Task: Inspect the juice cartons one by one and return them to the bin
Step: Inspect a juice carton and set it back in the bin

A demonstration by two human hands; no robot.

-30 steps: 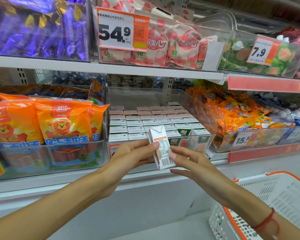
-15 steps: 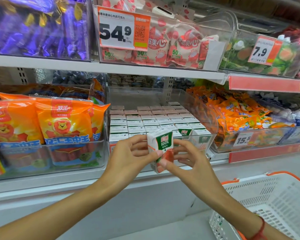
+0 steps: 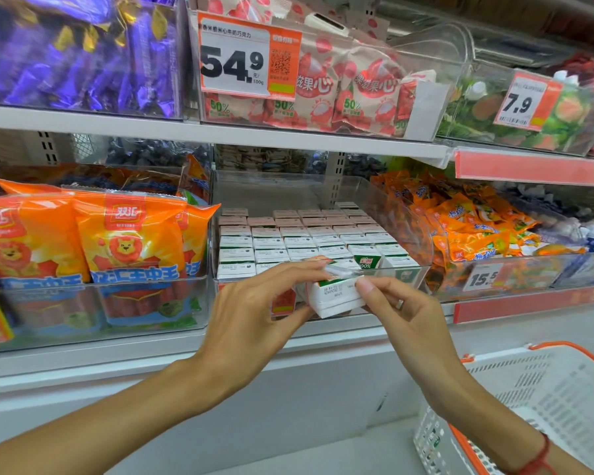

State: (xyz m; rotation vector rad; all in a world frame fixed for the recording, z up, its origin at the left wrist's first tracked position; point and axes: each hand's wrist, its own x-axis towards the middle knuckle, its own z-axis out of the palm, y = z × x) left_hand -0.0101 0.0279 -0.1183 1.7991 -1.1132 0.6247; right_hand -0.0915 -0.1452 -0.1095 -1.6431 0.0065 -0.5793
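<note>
A small white juice carton (image 3: 335,294) with green print is held between both hands, just in front of the clear bin (image 3: 422,231) on the middle shelf. It is tipped so that its printed end faces me. My left hand (image 3: 254,310) grips its left side, thumb below and fingers over the top. My right hand (image 3: 396,308) pinches its right edge, a ring on one finger. Several rows of matching cartons (image 3: 302,240) stand upright in the bin, tops showing.
Orange lion snack bags (image 3: 127,248) fill the bin to the left, and orange sweets (image 3: 474,228) the bin to the right. The upper shelf holds purple sweets (image 3: 79,49) and lychee packs (image 3: 340,94). A white basket with an orange rim (image 3: 542,406) sits at the lower right.
Both hands have turned the carton: first its side with the label faced me, then its green front, and now its printed end. It sits slightly lower and flatter than before.
</note>
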